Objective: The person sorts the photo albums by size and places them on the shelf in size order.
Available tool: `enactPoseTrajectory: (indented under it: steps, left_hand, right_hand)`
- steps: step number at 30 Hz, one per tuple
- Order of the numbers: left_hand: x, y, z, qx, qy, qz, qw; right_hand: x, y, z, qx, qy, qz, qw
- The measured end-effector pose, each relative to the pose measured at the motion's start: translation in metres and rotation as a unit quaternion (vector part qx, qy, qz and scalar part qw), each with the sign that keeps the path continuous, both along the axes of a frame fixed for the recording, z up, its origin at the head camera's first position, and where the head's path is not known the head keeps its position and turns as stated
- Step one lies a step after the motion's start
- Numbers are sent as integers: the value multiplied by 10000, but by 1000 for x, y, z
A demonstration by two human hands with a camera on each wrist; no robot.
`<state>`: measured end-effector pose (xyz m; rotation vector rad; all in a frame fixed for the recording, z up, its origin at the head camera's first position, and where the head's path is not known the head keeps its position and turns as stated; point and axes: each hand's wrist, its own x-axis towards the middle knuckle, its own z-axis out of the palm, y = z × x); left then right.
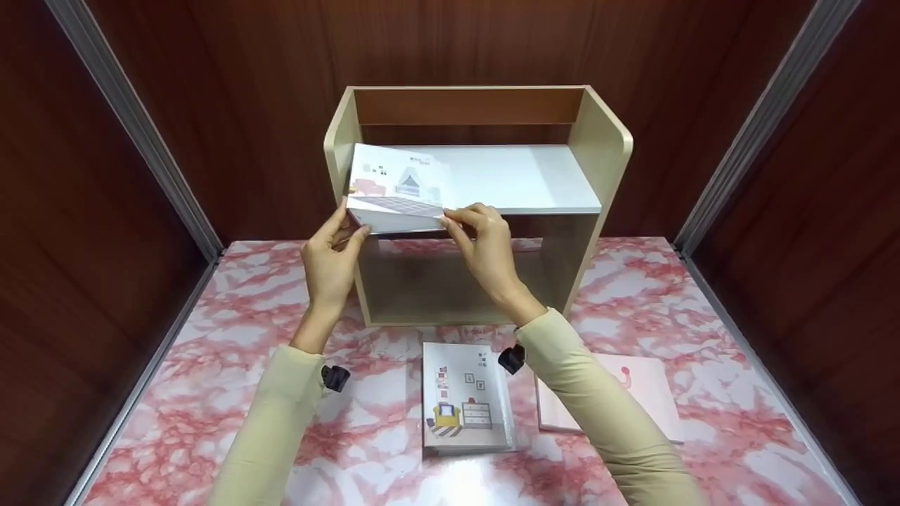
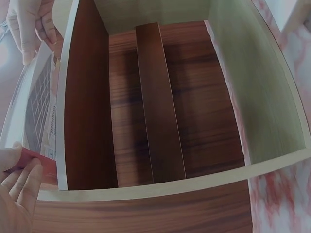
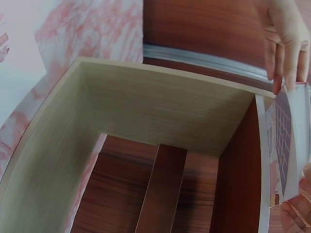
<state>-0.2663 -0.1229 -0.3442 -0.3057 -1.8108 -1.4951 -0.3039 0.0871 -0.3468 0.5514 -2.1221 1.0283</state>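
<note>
Both hands hold a book (image 1: 397, 183) with a pale illustrated cover, over the left end of the white upper board (image 1: 524, 176) of a small bookshelf. My left hand (image 1: 330, 263) pinches its near left corner, thumb at the front edge; the left wrist view shows these fingers on a red edge (image 2: 43, 167). At the near right corner, my right hand (image 1: 489, 249) pinches the book between thumb and fingers. The book's white front edge faces me and juts out past the board. In the right wrist view the book (image 3: 291, 141) stands at the right, beside the board's front edge.
The bookshelf (image 1: 610, 151) has light wooden sides and an open lower compartment. In front of it, on the pink-and-white marbled table (image 1: 373, 422), lie a grey-white book (image 1: 457, 393) and a pink book (image 1: 650, 393), partly behind my right sleeve. Dark wood panels (image 1: 787, 211) enclose the table.
</note>
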Motion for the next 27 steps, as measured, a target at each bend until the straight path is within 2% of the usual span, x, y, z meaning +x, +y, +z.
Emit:
enactPoseTrajectory:
  steps: [12,24,27]
  left_hand:
    - [0,-1,5,-512,173,296,9981]
    - [-3,-1,6,-621,238,234,9975]
    - [-16,-6,-4,-636,297,183,9974]
  right_hand:
    - [-3,-2,0,9,138,39,9999]
    - [-6,-3,1,161,-20,-81,9998]
    - [-6,-3,2,170,-70,-78,9998]
